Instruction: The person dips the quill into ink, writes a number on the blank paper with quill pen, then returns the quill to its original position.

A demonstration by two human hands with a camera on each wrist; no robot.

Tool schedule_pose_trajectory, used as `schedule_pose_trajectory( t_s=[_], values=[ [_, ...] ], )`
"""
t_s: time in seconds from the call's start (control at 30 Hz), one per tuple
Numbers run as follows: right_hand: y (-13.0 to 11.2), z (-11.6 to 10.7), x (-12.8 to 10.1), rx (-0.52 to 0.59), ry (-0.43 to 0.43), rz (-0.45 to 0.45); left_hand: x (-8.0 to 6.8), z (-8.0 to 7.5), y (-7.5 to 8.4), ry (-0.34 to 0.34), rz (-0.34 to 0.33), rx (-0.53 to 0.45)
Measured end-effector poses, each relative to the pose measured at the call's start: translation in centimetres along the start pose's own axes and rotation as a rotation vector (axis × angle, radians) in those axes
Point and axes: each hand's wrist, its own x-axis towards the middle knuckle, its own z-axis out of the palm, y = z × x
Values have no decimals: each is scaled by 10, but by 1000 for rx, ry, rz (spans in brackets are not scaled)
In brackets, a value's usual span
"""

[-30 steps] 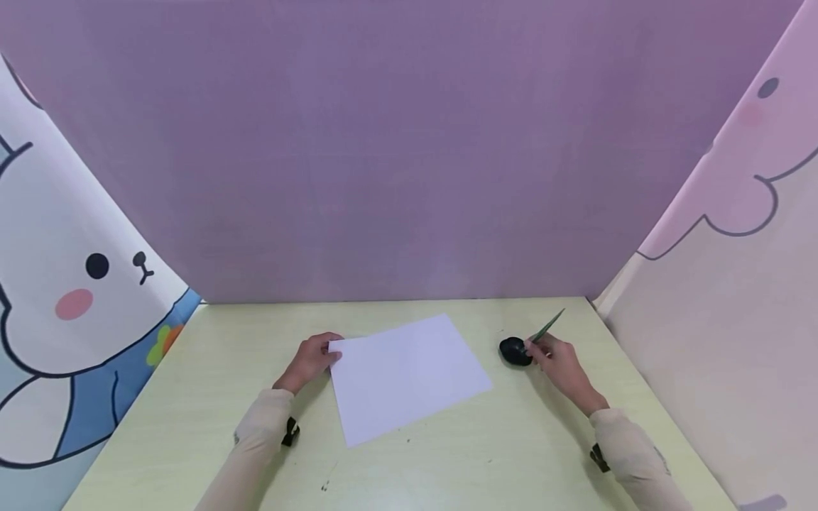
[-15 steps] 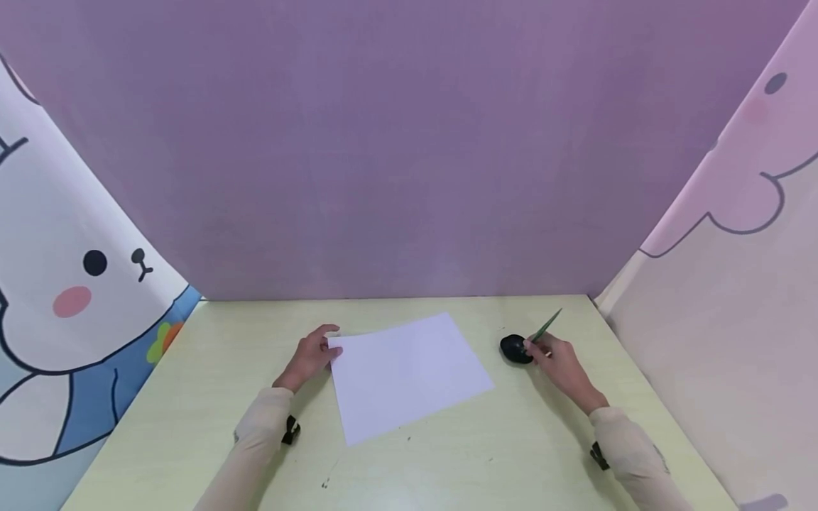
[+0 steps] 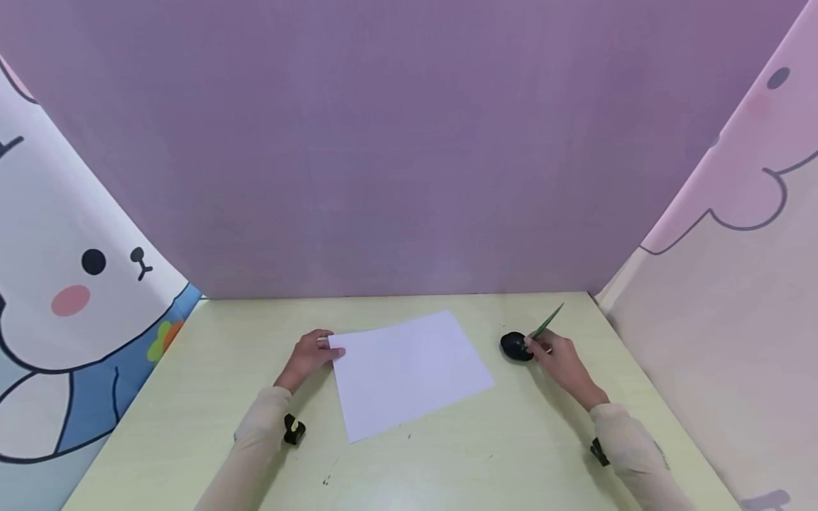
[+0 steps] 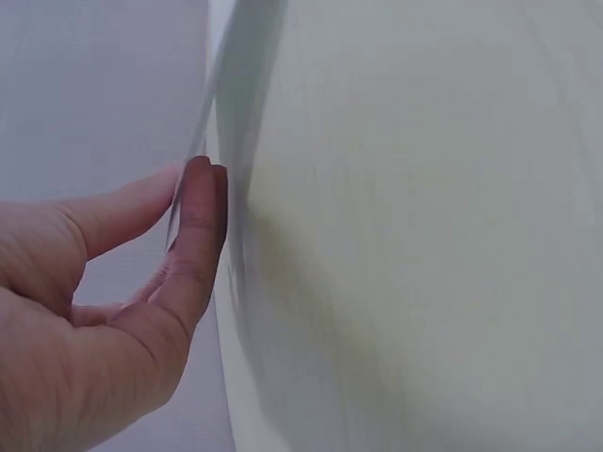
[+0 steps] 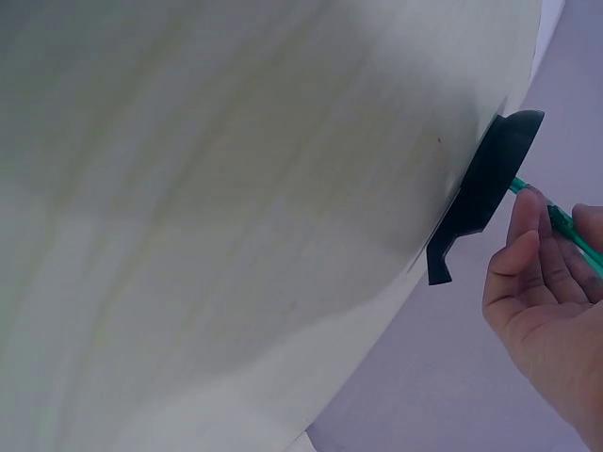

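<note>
Clearly, I see forearms [image 3: 252, 440] angled inward, left hand [image 3: 307, 360] pinching paper [image 3: 412, 376], lower left, right hand [image 3: 564, 363] pinching green stick [image 3: 549, 320], lower right.

Green pen [image 3: 548, 321] tilts at black object [image 3: 513, 346] near paper [image 3: 409, 376].

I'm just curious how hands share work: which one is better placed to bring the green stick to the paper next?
Probably the right hand: it holds the green stick, close to the black object. The left hand pinches the paper by its edge, so it seems occupied.
</note>
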Motion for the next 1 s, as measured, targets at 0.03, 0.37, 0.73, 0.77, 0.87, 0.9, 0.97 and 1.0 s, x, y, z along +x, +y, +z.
schedule_pose_trajectory(
  t_s=[0.03, 0.37, 0.73, 0.77, 0.87, 0.9, 0.97, 1.0],
  values=[
    [0, 0, 1, -3, 2, 0, 0, 0, 1, 2, -3, -12],
    [1, 2, 0, -19, 7, -6, -1, 2, -7, 2, -8, -191],
    [5, 4, 0, -14, 15, -22, -1, 9, -15, -20, -33, -240],
    [5, 4, 0, -15, 16, -26, -1, 10, -15, -20, -40, -245],
    [6, 4, 0, -24, 42, -43, -1, 12, -15, -21, -33, -249],
    [6, 4, 0, -30, 58, -49, -1, 12, -15, -22, -31, -249],
    [7, 4, 1, -34, 92, -68, -1, 13, -14, -18, -31, -239],
    [7, 4, 2, -37, 109, -77, -1, 12, -13, -17, -27, -231]
  ],
)
